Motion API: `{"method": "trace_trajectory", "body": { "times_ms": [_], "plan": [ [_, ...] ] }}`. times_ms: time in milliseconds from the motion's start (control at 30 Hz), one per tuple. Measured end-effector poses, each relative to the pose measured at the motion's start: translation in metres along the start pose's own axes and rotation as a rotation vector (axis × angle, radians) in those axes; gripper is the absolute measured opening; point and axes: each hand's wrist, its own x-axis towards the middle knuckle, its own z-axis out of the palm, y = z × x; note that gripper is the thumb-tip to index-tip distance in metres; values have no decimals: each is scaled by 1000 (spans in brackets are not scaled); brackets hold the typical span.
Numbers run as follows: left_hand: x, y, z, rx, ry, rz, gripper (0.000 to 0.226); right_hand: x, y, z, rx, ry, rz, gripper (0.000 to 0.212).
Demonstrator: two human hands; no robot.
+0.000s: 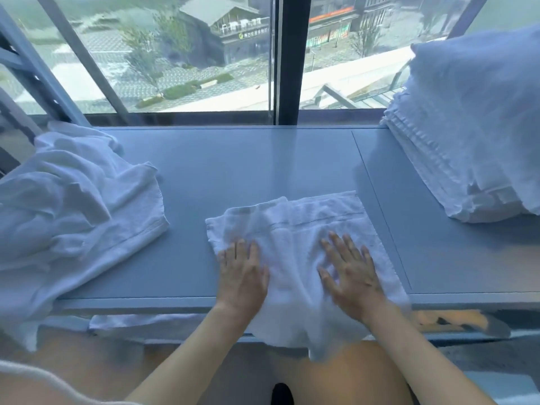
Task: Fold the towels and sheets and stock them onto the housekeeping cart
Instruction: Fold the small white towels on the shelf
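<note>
Left hand (242, 273) & right hand (352, 276) press flat, gripping nothing, on towel (289, 229): prob. light, floppy—take its overhanging near-edge corners.

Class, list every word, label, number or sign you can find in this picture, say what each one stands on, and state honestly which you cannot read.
Sign on the dark building front outside the window: a green round logo followed by pale characters, too small and blurred to read.
Red band above the shopfronts: no legible text.
White towel under the hands, crumpled white linen pile, folded white towel stack, grey ledge: no print or labels visible.
</note>
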Motion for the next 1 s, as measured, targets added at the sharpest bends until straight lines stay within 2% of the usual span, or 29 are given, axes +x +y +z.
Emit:
{"method": "trace_trajectory", "body": {
  "times_ms": [133,233,300,467,733,1000],
  "plan": [
    [-60,4,8,-11,-44,34,66,-59,-22,8,43,-19,-14,69],
    [-79,6,8,-1,-50,-31,65,-80,-20,5,62,41,21,62],
    [-69,8,7,-10,-74,-79,70,-75,-10,0,53,83,32,58],
    [-13,26,9,-34,-80,-103,71,-25,18,-2,-27,18,-23,63],
    [41,65,13,-64,-71,122,70,38,30,-12,-14,10,133,62],
    [-25,57,2,65,-71,205,61,-24,35,-8,10,-16,74,65]
  ]
}}
